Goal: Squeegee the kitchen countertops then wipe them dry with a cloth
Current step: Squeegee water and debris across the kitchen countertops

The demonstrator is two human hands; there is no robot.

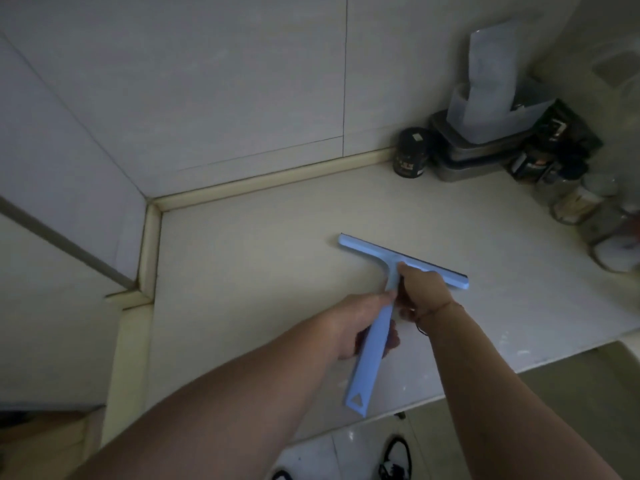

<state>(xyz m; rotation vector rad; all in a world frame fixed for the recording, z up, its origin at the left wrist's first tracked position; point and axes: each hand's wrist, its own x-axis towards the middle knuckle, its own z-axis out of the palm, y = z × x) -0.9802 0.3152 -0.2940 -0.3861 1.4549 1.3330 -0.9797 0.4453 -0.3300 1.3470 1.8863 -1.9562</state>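
wall (207, 81): grey tiles, upper left + top of frame, dark grout lines.
trim (270, 178): cream strip where wall meets counter, runs from centre-left corner up toward right; 2nd leg down the left side.
countertop (259, 271): pale, matte, fills mid frame; front edge lower right.
left hand (360, 323): centre, slightly below middle. Fingers curled round the squeegee handle mid-shaft, thumb on top pointing up the shaft. Gripping.
squeegee (374, 344): light blue, T-shape. Handle runs from lower centre up to the head; hang-hole end sticks out below the left hand, over the counter's front edge. Blade head lies across centre-right, tilted down to the right, dark rubber edge on far side, looks pressed to the countertop.
right hand (420, 289): just right of the left hand, touching it; wraps the handle's top right at the head. Gripping. Thin cord on wrist.
shoes (394, 455): black/white, bottom centre on floor.
dark jar (410, 154): upper right, against the trim.
metal tins (478, 157): stacked, right of the dark jar, w/ clear plastic tub (485, 109) on top.
glass jars (581, 199): far right edge, blurred, contents can't tell.
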